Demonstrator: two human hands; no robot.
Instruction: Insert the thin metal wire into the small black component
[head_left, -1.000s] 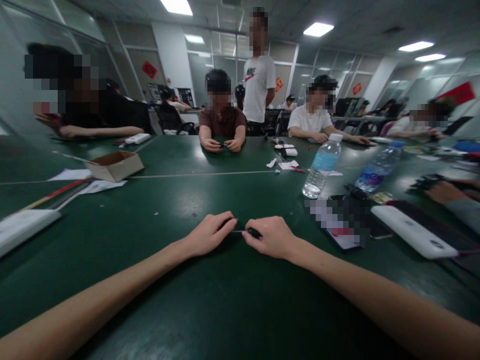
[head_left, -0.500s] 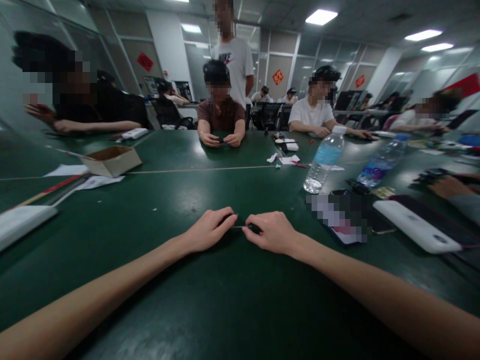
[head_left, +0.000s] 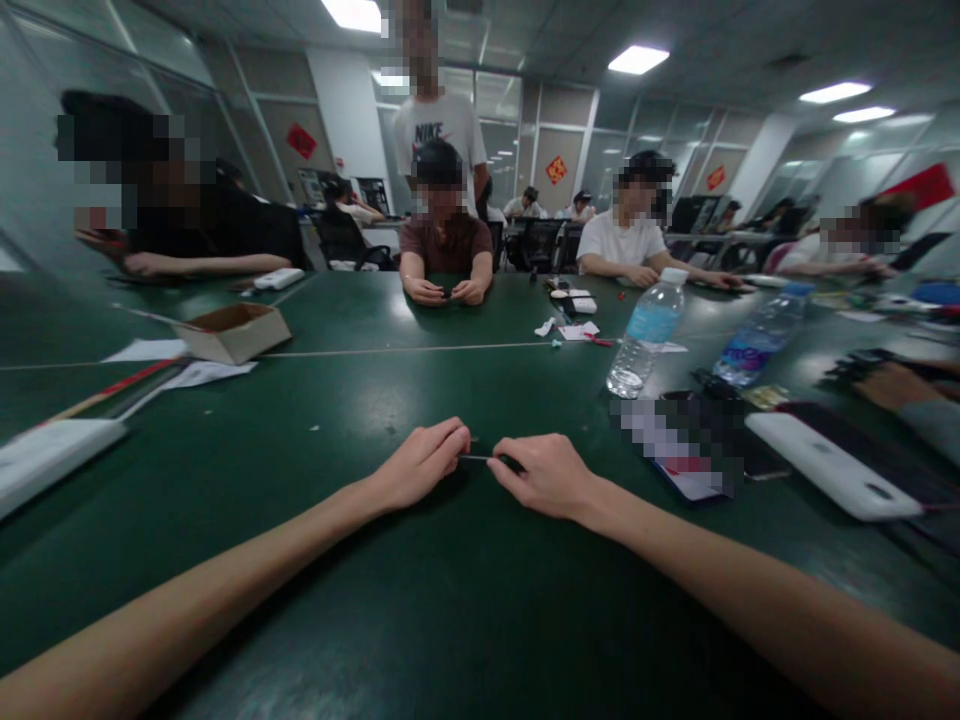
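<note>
My left hand (head_left: 420, 465) and right hand (head_left: 547, 475) meet in the middle of the frame, low on the green table (head_left: 450, 610). Between them runs a thin dark strip (head_left: 480, 459), lying just above the tabletop. Each hand is closed to a pinch, thumb against fingertips, on one end of it. Only the short middle stretch shows, and I cannot tell what it is made of.

It looks very light and slender, so I judge it will bend or slip before it breaks. The ends, close to my fingertips, seem the best place to hold it, with a firm but gentle pinch.

A water bottle (head_left: 646, 335) stands to the right of centre. A cardboard box (head_left: 234, 331) sits at the left, well apart from my hands.
</note>
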